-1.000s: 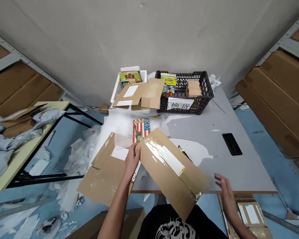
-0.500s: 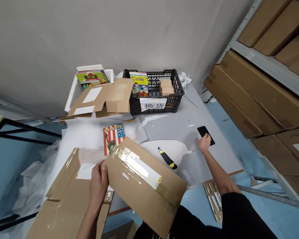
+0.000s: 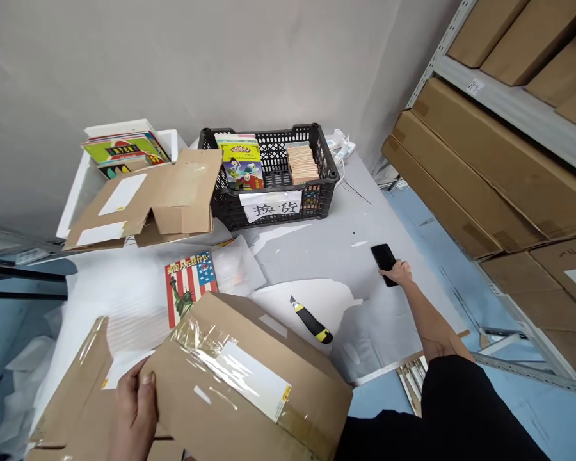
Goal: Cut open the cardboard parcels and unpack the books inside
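Observation:
My left hand (image 3: 135, 407) grips the left edge of a brown cardboard box (image 3: 249, 422), thumb on top. Clear tape and a white label (image 3: 254, 378) run across the box, which is tilted above the table's front edge. Over at the right, my right hand (image 3: 397, 271) is closed at the lower edge of a black smartphone (image 3: 383, 256) that lies on the table. Between the hands rests a black and yellow utility knife (image 3: 312, 320), its blade pointing up and left. Behind the box lies a book (image 3: 188, 282) with a flag and statue cover, partly covered by it.
A black plastic crate (image 3: 273, 205) holding books stands against the wall. Left of it, flattened cardboard (image 3: 182, 186) lies over a white box (image 3: 72, 205) of books. More opened cardboard (image 3: 72, 390) lies front left. Shelving with long cartons (image 3: 470, 173) rises at the right.
The view has shifted, moving most things left. The cardboard box has tilted so that its far side shows. My right hand remains at the smartphone, with more of the phone's screen visible.

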{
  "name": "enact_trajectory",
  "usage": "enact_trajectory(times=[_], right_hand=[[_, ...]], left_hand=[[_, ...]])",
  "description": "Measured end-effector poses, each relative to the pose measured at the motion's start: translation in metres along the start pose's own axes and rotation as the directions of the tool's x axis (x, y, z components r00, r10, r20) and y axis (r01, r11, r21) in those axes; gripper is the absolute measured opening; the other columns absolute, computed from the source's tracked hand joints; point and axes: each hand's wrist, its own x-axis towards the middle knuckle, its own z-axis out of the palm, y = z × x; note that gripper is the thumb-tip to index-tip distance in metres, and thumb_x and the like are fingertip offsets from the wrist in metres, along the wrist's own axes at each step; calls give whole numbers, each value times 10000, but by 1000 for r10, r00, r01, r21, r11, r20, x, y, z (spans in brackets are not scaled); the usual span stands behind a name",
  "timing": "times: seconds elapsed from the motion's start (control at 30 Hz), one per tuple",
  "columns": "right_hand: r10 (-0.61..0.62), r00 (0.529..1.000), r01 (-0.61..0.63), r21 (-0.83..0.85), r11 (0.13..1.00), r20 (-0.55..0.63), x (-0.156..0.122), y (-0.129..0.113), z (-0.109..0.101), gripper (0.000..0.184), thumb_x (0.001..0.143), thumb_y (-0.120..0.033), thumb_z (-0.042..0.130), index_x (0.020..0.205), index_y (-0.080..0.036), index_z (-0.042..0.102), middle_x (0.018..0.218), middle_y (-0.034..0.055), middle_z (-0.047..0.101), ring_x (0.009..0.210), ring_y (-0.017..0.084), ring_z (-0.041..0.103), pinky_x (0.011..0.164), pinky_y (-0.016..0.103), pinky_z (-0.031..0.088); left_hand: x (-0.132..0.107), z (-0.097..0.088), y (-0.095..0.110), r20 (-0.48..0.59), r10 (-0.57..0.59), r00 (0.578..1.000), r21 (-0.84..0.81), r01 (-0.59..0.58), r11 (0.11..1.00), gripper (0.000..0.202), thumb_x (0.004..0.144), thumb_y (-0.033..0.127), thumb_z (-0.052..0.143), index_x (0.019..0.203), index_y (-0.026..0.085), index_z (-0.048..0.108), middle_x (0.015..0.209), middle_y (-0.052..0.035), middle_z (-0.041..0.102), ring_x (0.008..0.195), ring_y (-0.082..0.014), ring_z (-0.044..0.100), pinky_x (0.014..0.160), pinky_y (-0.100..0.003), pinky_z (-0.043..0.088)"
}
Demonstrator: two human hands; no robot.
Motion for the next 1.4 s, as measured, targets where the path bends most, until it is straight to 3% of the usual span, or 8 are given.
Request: enact_trajectory(times=[0.17,0.47,0.7,0.87,1.03,1.17,1.27,1.4], right_hand=[[13,1000,-11,-57,998,29,-3,-3,0,973,586,-698,617,1334,-167,292,1344,203,354,1295,346,314,1028,450,282],[100,995,-99,-64,993,-3,-9,-12,8,897,630,-662,616,1324,-188,302,1321,193,377,1260,328,354,971,439,307],[46,997,-50,-78,996,-56,-19,-12,21,921,623,-587,661,1348,-141,308,1317,221,416,1239,352,382,957,458,309],[-170,970,156,-93,983,-172,-38,-1,19,584,779,-424,521,1246,-93,406,1253,246,496,1192,349,440,946,450,317],[-527,833,513,-120,850,-167,-58,22,10,176,813,-212,391,915,-178,530,842,114,678,891,250,604,959,403,318],[-639,749,627,-122,769,-174,-51,24,0,232,758,-126,380,952,-179,495,992,117,701,1002,246,596,1041,428,252],[-629,740,622,-114,775,-239,-44,16,-10,362,751,-82,336,1094,-151,426,1243,151,608,1247,236,452,1087,445,180],[-589,755,594,-81,800,-289,-55,12,-21,393,770,-48,292,1133,-162,386,1279,139,594,1250,209,444,1066,413,227]], left_hand=[[-2,-3,7,81,-112,990,-63,117,991,430,769,590,355,1029,278,498,1005,-52,602,1021,-325,579,875,-495,467],[-2,-3,9,109,-106,988,-97,116,988,320,797,534,372,1021,329,474,1038,-28,569,1078,-311,541,952,-489,428],[-1,-2,11,93,-139,986,-112,149,982,364,765,552,367,1001,299,479,1026,-44,571,1070,-315,542,964,-494,418],[0,-2,10,93,-136,986,-99,145,984,407,750,568,360,1002,272,482,1021,-51,580,1050,-310,551,940,-482,431],[-1,-3,13,105,-135,985,-91,145,985,462,757,592,341,1019,240,483,1020,-61,584,1024,-298,559,910,-462,443],[-1,-4,15,104,-111,988,-90,120,989,490,764,598,328,1028,218,491,1019,-73,585,1019,-302,553,908,-464,439],[-2,-5,19,100,-112,989,-90,121,989,465,772,596,332,1018,232,484,1006,-62,584,1010,-300,554,899,-465,445],[-5,-7,26,94,-126,988,-112,136,984,311,813,546,356,983,314,473,987,1,580,1011,-270,559,918,-443,450]])
